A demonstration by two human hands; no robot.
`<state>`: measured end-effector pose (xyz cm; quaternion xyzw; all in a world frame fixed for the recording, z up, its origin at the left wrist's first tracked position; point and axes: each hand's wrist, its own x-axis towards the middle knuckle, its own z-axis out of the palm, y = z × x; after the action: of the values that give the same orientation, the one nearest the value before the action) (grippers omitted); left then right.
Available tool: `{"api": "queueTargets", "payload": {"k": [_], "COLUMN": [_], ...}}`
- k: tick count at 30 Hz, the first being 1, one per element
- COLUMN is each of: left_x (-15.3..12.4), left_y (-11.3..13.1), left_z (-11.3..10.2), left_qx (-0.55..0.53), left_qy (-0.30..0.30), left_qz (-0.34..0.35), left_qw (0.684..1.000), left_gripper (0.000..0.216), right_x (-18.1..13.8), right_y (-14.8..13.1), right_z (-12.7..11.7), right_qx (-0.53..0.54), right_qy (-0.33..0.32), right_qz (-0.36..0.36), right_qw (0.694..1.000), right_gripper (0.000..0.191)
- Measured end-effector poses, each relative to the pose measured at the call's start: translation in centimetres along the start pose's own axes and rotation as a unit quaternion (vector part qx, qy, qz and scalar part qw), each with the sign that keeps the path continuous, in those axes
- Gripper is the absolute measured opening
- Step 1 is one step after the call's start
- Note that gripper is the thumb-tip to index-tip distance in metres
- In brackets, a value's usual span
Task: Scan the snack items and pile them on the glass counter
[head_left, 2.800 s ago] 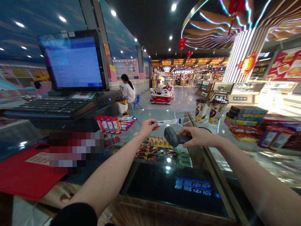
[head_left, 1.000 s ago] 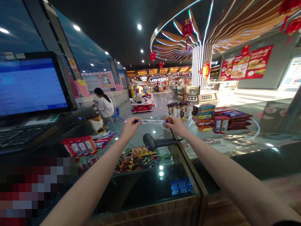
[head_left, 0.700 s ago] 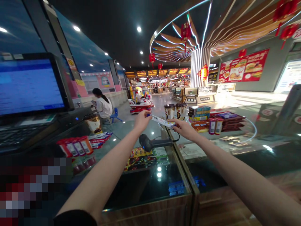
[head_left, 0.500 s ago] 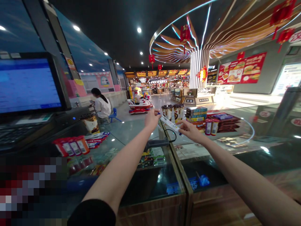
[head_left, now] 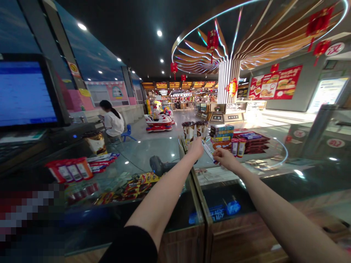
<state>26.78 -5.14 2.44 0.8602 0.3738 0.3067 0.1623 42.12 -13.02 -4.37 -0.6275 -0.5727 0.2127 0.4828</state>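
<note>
You are holding a long, slim, whitish packet (head_left: 208,151) above the glass-topped counter (head_left: 150,146), left hand (head_left: 195,149) and right hand (head_left: 225,157) pinching opposite ends with narrowed fingers (head_left: 216,155).

A slim white packet (head_left: 208,151) spans the gap between my left grip (head_left: 195,149) and my right grip (head_left: 224,157), over the glass-topped counter (head_left: 128,148). Behind my left grip, two brown-and-white lidded cups (head_left: 188,131) stand side by side; just right of them sits a stack of flat blue and yellow boxes (head_left: 221,132), with two purple-and-yellow tubes (head_left: 238,147) at its near right and a pile of flat brown packs (head_left: 256,145) farther right. Left of my left grip, a black handheld scanner (head_left: 157,166) lies on the counter. Farther left is a row of red, purple and orange tubes (head_left: 72,170).
</note>
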Motion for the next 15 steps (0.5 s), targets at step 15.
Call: {"api": "queueTargets", "payload": {"k": [15], "left_x": [-3.9], "left_y": [2.3], "left_z": [2.0], "left_qx": [0.169], "left_qy": [-0.117], "left_qz": [0.055], "left_qw": [0.977], "left_gripper": [0.050], "right_x": [-0.6], "right_y": [-0.8], "right_z": [-1.1], "right_qx": [-0.172], "right_qy": [0.050], "right_qz": [0.056], "right_qw": [0.982], "right_gripper": [0.006]}}
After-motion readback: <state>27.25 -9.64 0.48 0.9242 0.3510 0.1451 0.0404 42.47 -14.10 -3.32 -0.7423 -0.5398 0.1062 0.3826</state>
